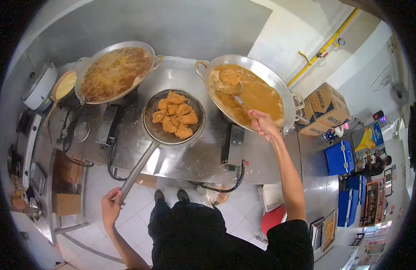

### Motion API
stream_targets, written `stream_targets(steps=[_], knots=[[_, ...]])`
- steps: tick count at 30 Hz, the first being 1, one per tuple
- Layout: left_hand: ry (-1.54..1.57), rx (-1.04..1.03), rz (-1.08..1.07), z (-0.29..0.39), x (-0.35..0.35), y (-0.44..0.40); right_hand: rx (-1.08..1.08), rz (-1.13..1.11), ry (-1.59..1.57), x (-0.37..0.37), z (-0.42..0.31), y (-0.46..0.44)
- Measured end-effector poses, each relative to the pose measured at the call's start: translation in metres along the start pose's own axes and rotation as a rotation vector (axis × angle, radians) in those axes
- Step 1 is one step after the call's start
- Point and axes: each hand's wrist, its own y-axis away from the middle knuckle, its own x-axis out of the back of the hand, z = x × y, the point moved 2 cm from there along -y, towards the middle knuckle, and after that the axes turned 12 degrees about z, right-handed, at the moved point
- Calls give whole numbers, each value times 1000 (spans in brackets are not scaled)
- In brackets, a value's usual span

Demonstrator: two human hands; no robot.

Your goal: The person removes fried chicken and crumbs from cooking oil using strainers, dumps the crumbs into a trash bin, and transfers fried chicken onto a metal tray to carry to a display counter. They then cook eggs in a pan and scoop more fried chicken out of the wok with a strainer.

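My left hand [111, 207] is wrapped round the end of the long handle of a large round strainer [147, 114]. Several browned pieces of fried chicken [174, 114] lie in its mesh, above the steel counter. Over the right-hand wok [286, 96], my right hand [263, 123] grips the handle of a metal ladle [240, 101]. The ladle's bowl dips into the brown oil [259, 101], against a clump of fried food [230, 76]. Whether the bowl has holes I cannot make out.
A second wok [147, 47] of bubbling oil stands at the left, beside a bowl of yellow liquid [66, 85]. Burner units [107, 123] and hoses line the steel counter [181, 162]. Cardboard boxes [325, 110] and blue coolers [338, 157] are at the right. A person [378, 165] is far back.
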Motion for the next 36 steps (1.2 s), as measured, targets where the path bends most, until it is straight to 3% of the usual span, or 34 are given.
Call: stream_targets(steps=[9,13,21,23,36], knots=[[-71,-72,-97,7,4,0,-25,71,-172,-17,3,23],[-51,-59,-119,-4,5,-6,12,128,-60,-20,3,50],[-165,-89,-422,11,-11,-39,2,175,-4,-43,-31,128],[-146,110,-562,17,-16,-43,-24,158,-7,-55,-38,143],[-252,49,-523,11,12,-62,-252,-28,204,-140,-57,174]])
